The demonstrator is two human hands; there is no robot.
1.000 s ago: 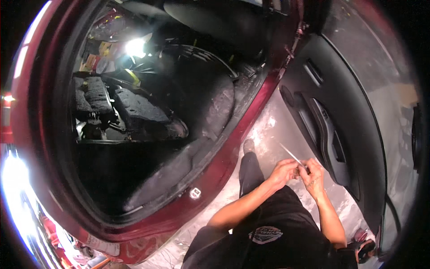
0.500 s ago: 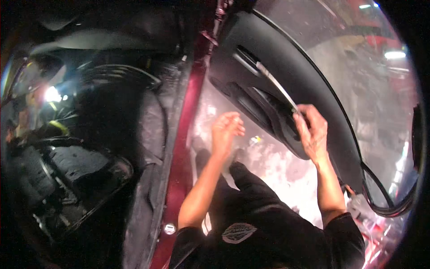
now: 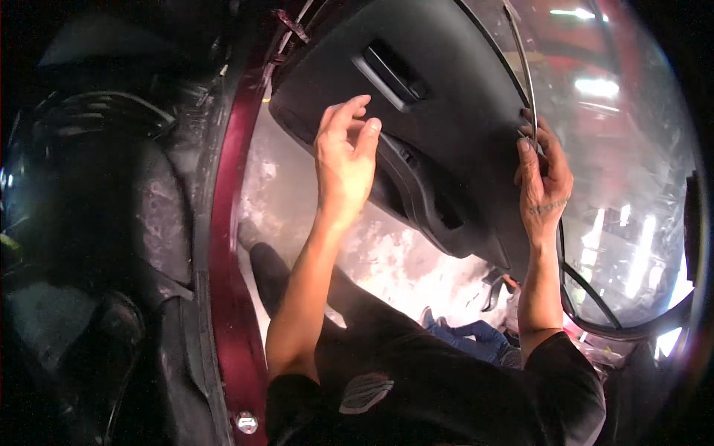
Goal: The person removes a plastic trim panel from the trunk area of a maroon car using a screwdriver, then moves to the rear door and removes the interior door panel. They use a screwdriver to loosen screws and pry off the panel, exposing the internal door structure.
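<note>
In my right hand (image 3: 547,178) is a long, thin, slightly curved metal-looking strip (image 3: 527,70), gripped near its lower end between thumb and fingers. The strip points up past the window edge of an open car door; its exact kind cannot be made out. My left hand (image 3: 343,152) hangs in front of the black door panel (image 3: 461,97), thumb and fingers apart, holding nothing. Just beyond its fingertips is the inner door handle (image 3: 390,74) in its recess. The padded armrest (image 3: 413,182) with its switches lies between my hands.
A dark red door sill (image 3: 227,215) runs along my left, with a bolt-like fitting (image 3: 246,422) near its lower end. Further left is the dark car interior (image 3: 82,223). Beyond the door glass (image 3: 595,171) lights are reflected. A person's blue-trousered legs (image 3: 476,338) show below the door.
My right hand has moved up and right, and the strip has swung from leaning left to nearly upright. My left hand has risen toward the door handle. The view has shifted rightward.
</note>
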